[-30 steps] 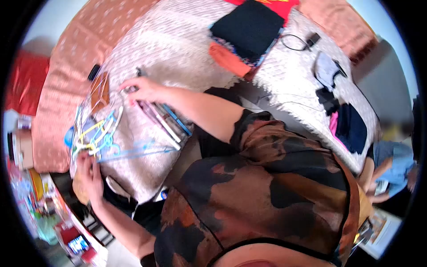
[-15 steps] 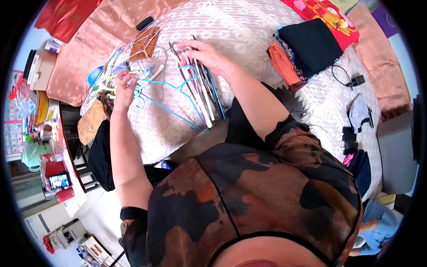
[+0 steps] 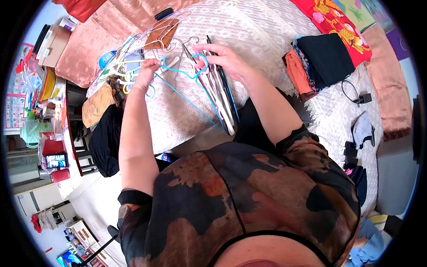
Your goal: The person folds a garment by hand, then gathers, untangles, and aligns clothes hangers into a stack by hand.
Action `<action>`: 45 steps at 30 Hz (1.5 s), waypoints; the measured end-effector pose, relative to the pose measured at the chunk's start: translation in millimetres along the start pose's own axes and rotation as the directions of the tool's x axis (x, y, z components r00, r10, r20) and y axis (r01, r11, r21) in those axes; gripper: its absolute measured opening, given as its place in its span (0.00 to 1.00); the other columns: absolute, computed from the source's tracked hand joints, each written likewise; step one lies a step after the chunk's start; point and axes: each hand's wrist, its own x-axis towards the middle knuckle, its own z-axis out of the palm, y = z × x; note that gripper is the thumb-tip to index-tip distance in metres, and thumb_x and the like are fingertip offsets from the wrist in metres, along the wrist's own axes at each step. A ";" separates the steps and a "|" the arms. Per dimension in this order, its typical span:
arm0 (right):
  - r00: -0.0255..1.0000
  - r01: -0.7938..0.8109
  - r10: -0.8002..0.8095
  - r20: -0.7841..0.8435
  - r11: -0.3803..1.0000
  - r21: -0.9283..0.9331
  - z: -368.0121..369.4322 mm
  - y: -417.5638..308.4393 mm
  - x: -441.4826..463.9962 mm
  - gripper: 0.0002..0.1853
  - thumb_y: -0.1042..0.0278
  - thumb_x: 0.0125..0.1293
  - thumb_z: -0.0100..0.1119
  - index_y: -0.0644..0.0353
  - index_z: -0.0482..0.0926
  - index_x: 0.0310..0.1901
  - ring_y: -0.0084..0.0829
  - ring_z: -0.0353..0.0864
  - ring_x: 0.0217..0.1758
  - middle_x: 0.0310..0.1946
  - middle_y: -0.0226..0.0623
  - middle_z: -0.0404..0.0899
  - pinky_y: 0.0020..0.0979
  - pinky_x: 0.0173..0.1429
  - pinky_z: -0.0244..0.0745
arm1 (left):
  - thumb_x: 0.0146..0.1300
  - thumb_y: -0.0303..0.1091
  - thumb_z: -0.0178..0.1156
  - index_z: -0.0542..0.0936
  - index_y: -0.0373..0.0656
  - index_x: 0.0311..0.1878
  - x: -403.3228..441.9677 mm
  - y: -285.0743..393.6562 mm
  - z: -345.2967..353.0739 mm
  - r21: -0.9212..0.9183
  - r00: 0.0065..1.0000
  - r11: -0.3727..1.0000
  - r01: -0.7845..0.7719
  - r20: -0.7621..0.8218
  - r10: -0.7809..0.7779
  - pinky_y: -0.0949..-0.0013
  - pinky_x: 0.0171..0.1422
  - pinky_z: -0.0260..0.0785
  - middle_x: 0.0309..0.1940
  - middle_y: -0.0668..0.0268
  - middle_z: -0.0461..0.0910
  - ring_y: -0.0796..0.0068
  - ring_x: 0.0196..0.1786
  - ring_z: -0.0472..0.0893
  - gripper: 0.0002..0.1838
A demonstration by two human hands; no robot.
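Note:
A light-blue hanger (image 3: pixel 187 107) is pinched at one end in my left hand (image 3: pixel 147 74), its hook lying beside my right hand. My right hand (image 3: pixel 226 61) is at the top of a bundle of hangers (image 3: pixel 219 95) in white, dark and blue, with fingers partly spread; its thumb side is hidden, so its hold is unclear. Around and behind my left hand lies a tangle of wire, yellow and white hangers (image 3: pixel 129 66) on the quilted bed cover (image 3: pixel 178 127).
Folded dark clothes (image 3: pixel 327 60) lie at the right beside a red flowered cloth (image 3: pixel 340 26). A brown case (image 3: pixel 162 33) sits behind the loose hangers. A black cable plug (image 3: pixel 364 98) and a grey cap (image 3: pixel 362 129) are farther right. A seated person (image 3: pixel 367 242) shows at lower right.
The view has shifted. My left hand has lifted the light-blue hanger from the tangle and moved it right, against the bundle by my right hand.

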 end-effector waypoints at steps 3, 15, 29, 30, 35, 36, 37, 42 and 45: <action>1.000 -0.007 0.005 0.028 0.998 0.069 -3.9 -1.9 -2.0 0.23 0.74 0.64 0.53 0.59 0.71 0.62 0.28 0.83 0.38 0.38 0.44 0.83 0.30 0.44 0.80 | 0.61 0.33 0.57 0.79 0.49 0.37 -5.7 -4.2 12.2 -0.173 0.982 0.973 0.151 0.140 -0.128 0.75 0.40 0.62 0.34 0.74 0.71 0.82 0.36 0.68 0.03; 0.986 0.139 -0.130 -0.104 0.987 0.084 -7.1 -12.3 -7.6 0.22 0.71 0.64 0.59 0.62 0.72 0.60 0.28 0.82 0.39 0.34 0.39 0.82 0.28 0.48 0.76 | 0.62 0.29 0.58 0.76 0.37 0.54 9.7 -48.4 84.6 -0.173 0.900 0.977 -0.124 -0.433 0.038 0.61 0.54 0.71 0.46 0.54 0.79 0.60 0.46 0.80 0.17; 0.928 0.028 -0.016 -0.371 0.999 0.025 -31.6 -15.5 -3.8 0.15 0.72 0.64 0.57 0.63 0.75 0.52 0.25 0.80 0.36 0.30 0.34 0.79 0.27 0.44 0.76 | 0.63 0.41 0.50 0.74 0.40 0.52 -85.8 -29.0 103.5 0.694 0.947 0.669 0.266 -0.059 -0.315 0.55 0.56 0.69 0.48 0.48 0.79 0.52 0.53 0.77 0.19; 0.926 0.033 -0.027 -0.378 0.999 0.010 -30.5 -15.3 -3.5 0.14 0.72 0.64 0.57 0.62 0.75 0.52 0.25 0.80 0.36 0.31 0.35 0.79 0.27 0.44 0.77 | 0.61 0.36 0.51 0.76 0.38 0.50 -85.3 -29.3 101.9 0.735 0.937 0.628 0.254 -0.025 -0.350 0.54 0.55 0.71 0.45 0.47 0.79 0.50 0.50 0.78 0.17; 0.922 0.062 -0.040 -0.386 0.997 0.044 -34.0 -15.1 -3.6 0.15 0.73 0.64 0.57 0.61 0.74 0.53 0.23 0.79 0.29 0.29 0.36 0.81 0.25 0.32 0.75 | 0.58 0.37 0.53 0.78 0.37 0.41 -103.1 -38.8 90.5 0.760 0.986 0.629 0.164 -0.155 -0.070 0.54 0.54 0.71 0.40 0.48 0.81 0.49 0.47 0.79 0.14; 0.929 0.063 -0.042 -0.369 0.997 0.047 -36.0 -13.7 -3.8 0.14 0.72 0.65 0.57 0.62 0.75 0.51 0.24 0.80 0.32 0.30 0.36 0.80 0.26 0.37 0.76 | 0.58 0.38 0.54 0.78 0.37 0.39 -103.8 -42.6 84.6 0.777 0.985 0.607 0.169 -0.147 -0.086 0.53 0.53 0.71 0.39 0.49 0.81 0.48 0.46 0.79 0.14; 0.935 0.065 -0.043 -0.352 0.997 0.050 -37.1 -13.7 -4.7 0.13 0.71 0.65 0.57 0.62 0.76 0.50 0.26 0.80 0.35 0.30 0.35 0.80 0.28 0.42 0.76 | 0.58 0.38 0.54 0.78 0.37 0.39 -106.9 -36.2 76.1 0.776 0.986 0.609 0.163 -0.141 -0.084 0.53 0.53 0.71 0.39 0.49 0.81 0.48 0.46 0.79 0.14; 0.946 0.072 -0.050 -0.321 0.996 0.056 -42.5 -8.9 -2.8 0.15 0.69 0.66 0.57 0.63 0.75 0.52 0.26 0.80 0.37 0.31 0.36 0.80 0.28 0.44 0.76 | 0.61 0.33 0.55 0.78 0.39 0.36 -133.3 6.0 16.1 0.759 0.907 0.649 0.039 -0.299 0.296 0.51 0.45 0.68 0.31 0.49 0.78 0.48 0.38 0.76 0.07; 0.939 0.069 -0.055 -0.339 0.997 0.029 -34.9 -15.2 -3.4 0.16 0.68 0.65 0.58 0.63 0.74 0.53 0.26 0.80 0.37 0.31 0.36 0.80 0.28 0.44 0.76 | 0.63 0.31 0.56 0.78 0.39 0.37 -146.4 17.5 -24.7 0.638 0.748 0.767 -0.067 -0.477 0.462 0.52 0.43 0.67 0.30 0.51 0.76 0.48 0.35 0.73 0.06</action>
